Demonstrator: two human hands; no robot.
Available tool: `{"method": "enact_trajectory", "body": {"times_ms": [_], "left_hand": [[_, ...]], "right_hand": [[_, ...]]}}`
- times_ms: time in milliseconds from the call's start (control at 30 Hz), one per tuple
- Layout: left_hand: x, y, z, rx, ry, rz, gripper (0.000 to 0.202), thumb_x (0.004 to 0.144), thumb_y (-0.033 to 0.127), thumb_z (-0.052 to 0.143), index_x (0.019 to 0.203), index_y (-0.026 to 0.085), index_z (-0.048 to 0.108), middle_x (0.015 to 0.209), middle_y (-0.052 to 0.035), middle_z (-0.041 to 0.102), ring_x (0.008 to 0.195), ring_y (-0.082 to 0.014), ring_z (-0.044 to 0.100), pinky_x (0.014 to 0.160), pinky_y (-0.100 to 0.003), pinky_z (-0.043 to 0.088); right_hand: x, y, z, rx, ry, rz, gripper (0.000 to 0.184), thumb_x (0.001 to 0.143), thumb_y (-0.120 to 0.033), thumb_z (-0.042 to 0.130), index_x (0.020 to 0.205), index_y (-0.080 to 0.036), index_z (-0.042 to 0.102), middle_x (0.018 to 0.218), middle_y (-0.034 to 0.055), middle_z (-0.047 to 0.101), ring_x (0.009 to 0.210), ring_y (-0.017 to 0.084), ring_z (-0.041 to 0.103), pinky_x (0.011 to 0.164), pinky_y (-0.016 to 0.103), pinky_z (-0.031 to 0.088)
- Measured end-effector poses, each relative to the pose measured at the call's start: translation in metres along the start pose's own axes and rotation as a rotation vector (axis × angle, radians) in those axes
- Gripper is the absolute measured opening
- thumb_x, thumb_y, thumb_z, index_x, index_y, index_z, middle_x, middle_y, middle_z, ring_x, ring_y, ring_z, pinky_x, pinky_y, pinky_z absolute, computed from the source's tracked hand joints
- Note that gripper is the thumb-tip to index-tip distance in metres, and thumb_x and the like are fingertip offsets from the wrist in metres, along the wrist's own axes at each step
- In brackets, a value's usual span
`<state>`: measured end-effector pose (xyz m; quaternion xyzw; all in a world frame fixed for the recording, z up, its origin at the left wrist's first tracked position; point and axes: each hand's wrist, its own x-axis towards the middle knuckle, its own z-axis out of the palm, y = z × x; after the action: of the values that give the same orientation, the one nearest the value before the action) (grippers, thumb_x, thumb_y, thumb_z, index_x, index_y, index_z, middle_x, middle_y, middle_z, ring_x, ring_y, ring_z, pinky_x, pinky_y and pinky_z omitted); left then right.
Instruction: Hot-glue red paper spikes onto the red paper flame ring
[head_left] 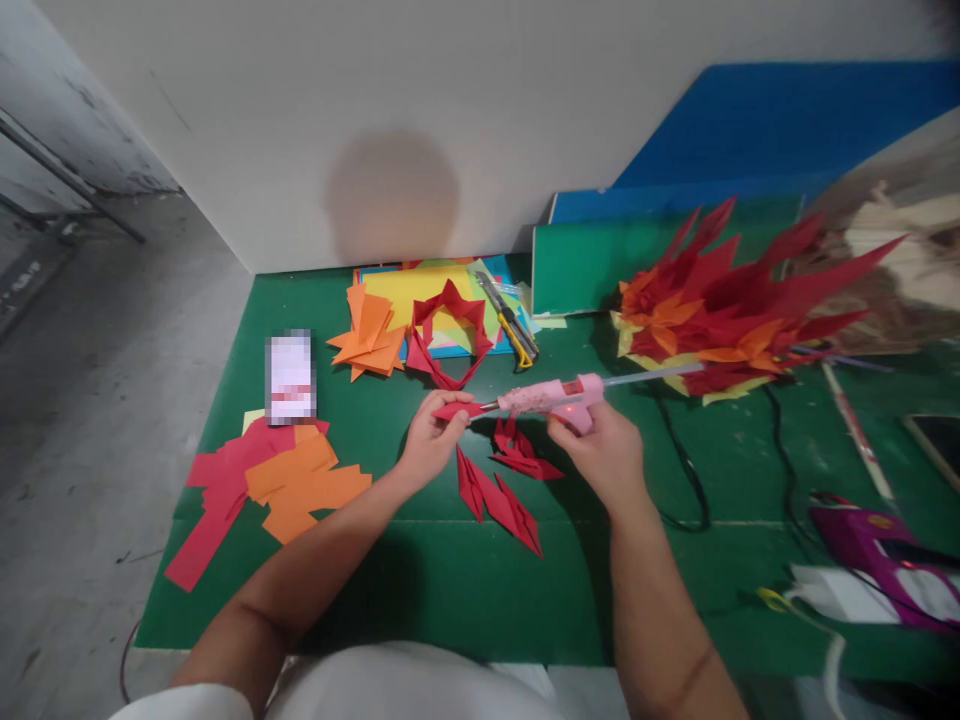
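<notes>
Between the thumb and fingers of my left hand is a small folded red paper piece. My right hand grips a pink hot glue gun, with a long glue stick sticking out of its back. The gun's nozzle points left and meets or nearly meets the red paper. Below the hands lie several folded red paper pieces. Just beyond them stands a ring of joined red paper points.
Orange folded points, coloured sheets and a utility knife lie at the back. Red and orange strips and a blurred-out phone-like object are left. Rightward are a flame-like paper piece, black cord and purple device.
</notes>
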<state>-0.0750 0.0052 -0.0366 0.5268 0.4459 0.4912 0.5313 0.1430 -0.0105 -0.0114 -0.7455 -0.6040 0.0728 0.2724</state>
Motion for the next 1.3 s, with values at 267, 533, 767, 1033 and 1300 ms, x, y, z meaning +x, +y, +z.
{"method": "enact_trajectory", "body": {"times_ms": [267, 533, 767, 1033, 1300], "left_hand": [[0.000, -0.001, 0.000, -0.002, 0.009, 0.018, 0.019, 0.086, 0.033, 0.059, 0.097, 0.019, 0.065, 0.102, -0.0065, 0.061, 0.096, -0.0195, 0.059, 0.089, -0.034, 0.047], [0.001, 0.002, -0.001, -0.007, 0.035, -0.004, 0.019, 0.083, 0.035, 0.063, 0.095, 0.020, 0.066, 0.099, -0.0064, 0.064, 0.096, -0.0209, 0.060, 0.088, -0.035, 0.048], [0.001, 0.005, 0.000, -0.021, 0.044, -0.025, 0.020, 0.084, 0.036, 0.062, 0.095, 0.020, 0.065, 0.098, -0.0063, 0.062, 0.095, -0.0201, 0.060, 0.088, -0.035, 0.047], [0.001, 0.006, -0.001, -0.043, 0.045, -0.028, 0.020, 0.085, 0.035, 0.060, 0.095, 0.019, 0.064, 0.099, -0.0066, 0.061, 0.095, -0.0192, 0.059, 0.087, -0.033, 0.046], [0.001, 0.008, -0.001, -0.078, 0.057, -0.042, 0.022, 0.083, 0.038, 0.061, 0.094, 0.019, 0.064, 0.099, -0.0064, 0.061, 0.090, -0.0178, 0.059, 0.082, -0.031, 0.047]], "right_hand": [[0.001, 0.003, 0.001, -0.022, -0.039, 0.019, 0.028, 0.068, -0.047, 0.053, 0.070, -0.020, 0.057, 0.061, 0.0040, 0.058, 0.055, 0.019, 0.051, 0.052, 0.028, 0.034], [0.002, 0.004, -0.001, -0.032, -0.008, 0.006, 0.026, 0.069, -0.046, 0.053, 0.067, -0.020, 0.056, 0.058, 0.0041, 0.057, 0.054, 0.018, 0.049, 0.052, 0.028, 0.033], [0.003, 0.005, -0.005, 0.005, -0.004, 0.026, 0.023, 0.068, -0.044, 0.053, 0.065, -0.021, 0.055, 0.058, 0.0035, 0.056, 0.055, 0.018, 0.049, 0.053, 0.028, 0.033], [0.004, 0.004, -0.008, 0.011, 0.005, 0.035, 0.022, 0.065, -0.042, 0.051, 0.058, -0.024, 0.043, 0.054, 0.0011, 0.049, 0.052, 0.017, 0.042, 0.052, 0.028, 0.031], [0.005, 0.006, -0.011, 0.003, 0.024, 0.027, 0.020, 0.065, -0.040, 0.051, 0.058, -0.025, 0.040, 0.054, 0.0007, 0.047, 0.052, 0.017, 0.041, 0.051, 0.028, 0.030]]}}
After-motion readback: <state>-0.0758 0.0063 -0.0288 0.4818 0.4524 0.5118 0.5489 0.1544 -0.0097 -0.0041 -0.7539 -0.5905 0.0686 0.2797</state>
